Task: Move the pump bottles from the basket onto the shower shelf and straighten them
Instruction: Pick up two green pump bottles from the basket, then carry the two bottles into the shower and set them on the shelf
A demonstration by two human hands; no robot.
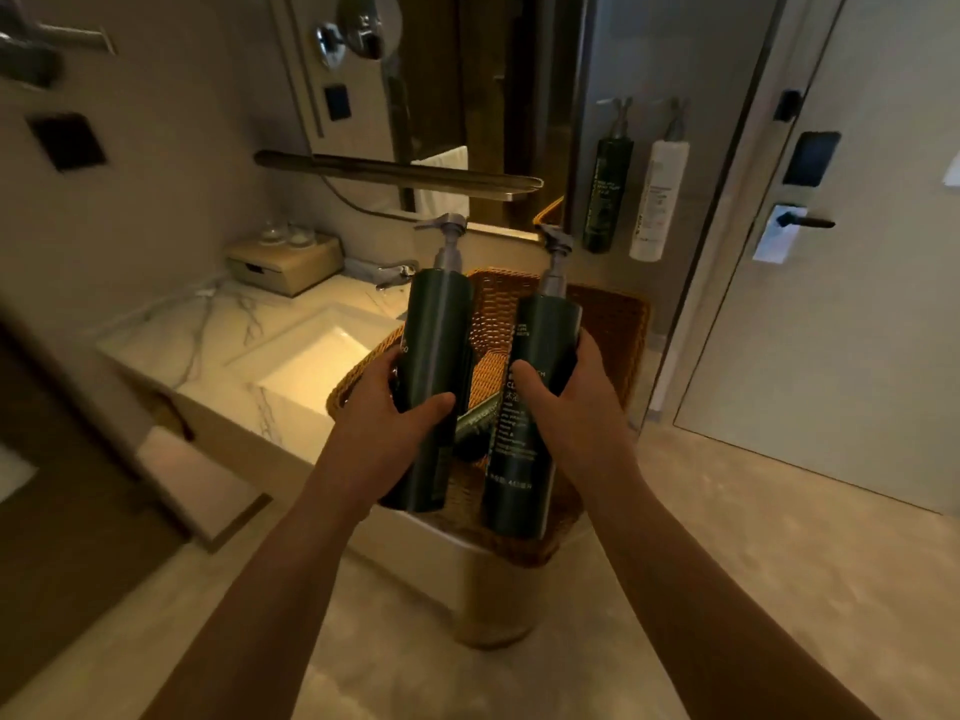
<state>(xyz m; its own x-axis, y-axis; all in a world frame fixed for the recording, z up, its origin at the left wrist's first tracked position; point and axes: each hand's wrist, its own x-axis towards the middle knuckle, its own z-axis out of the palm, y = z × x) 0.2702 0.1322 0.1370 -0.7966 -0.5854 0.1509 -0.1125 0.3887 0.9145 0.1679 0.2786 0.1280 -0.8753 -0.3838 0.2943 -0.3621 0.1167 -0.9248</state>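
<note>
My left hand (400, 407) grips the middle of the left bottle (439, 324) and my right hand (566, 392) grips the right bottle (519, 459), hiding part of each. The right label's small print is too blurred to read. Both stand near upright over the wicker basket (618, 324), grey pumps on top, nozzles pointing left. Their bodies are dark green.

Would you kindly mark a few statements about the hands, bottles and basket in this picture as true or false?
1. The left hand grips the first dark green pump bottle. True.
2. The right hand holds nothing. False: it grips the second dark green pump bottle.
3. The wicker basket is empty. False: a dark container lies on its side inside.
4. A white wall bottle hangs beside a dark wall bottle. True.
</note>
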